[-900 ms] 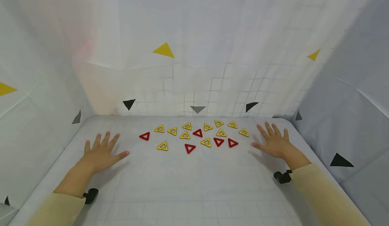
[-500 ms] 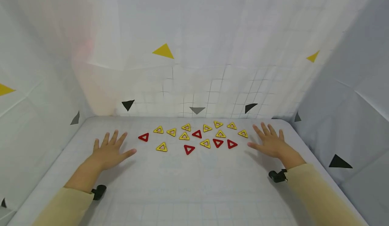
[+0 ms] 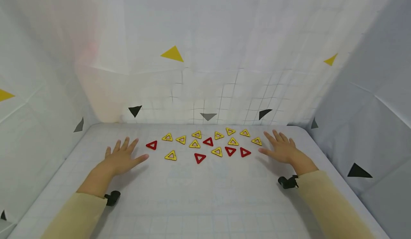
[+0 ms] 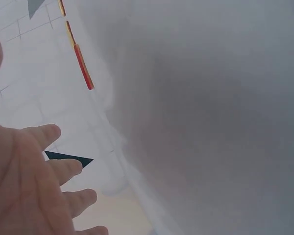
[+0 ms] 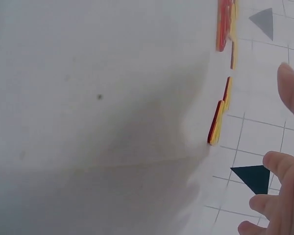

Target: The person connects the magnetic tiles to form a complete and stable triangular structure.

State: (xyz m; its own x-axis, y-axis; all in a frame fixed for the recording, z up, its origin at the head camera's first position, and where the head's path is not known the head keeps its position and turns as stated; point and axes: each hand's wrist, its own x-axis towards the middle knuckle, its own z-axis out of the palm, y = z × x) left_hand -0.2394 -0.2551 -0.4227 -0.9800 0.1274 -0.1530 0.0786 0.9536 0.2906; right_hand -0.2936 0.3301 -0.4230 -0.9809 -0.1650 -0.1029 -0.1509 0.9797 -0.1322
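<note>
No piece is taken up, as far as these views show: the left hand [image 3: 120, 160] and the right hand [image 3: 282, 150] both hold nothing, fingers loosely spread and palms down above the table [image 3: 192, 192], with their shadows falling to the inner side of each. The triangles [image 3: 194, 147], sixteen by my count, eleven showing yellow and five showing red, all lie between the two hands, many about level with the fingertips. One red triangle [image 3: 155, 145] lies just inside the left hand's fingers, near but untouched, and one yellow triangle [image 3: 257, 144] lies just inside the right hand's fingers, likewise apart from them. The pieces look flat and separate, spread in a loose band that runs from one hand across to the other (seen edge-on from the wrists, several carry both red and yellow, so I suspect each has a face of either colour). Nothing between the hands is stacked or joined, and the two colours lie mixed, so I see no finished arrangement or sorting there; if any handling is due, I judge that all of it is left, though with both hands clear of every piece this could equally be a resting point, and the pictures alone do not settle which
</note>
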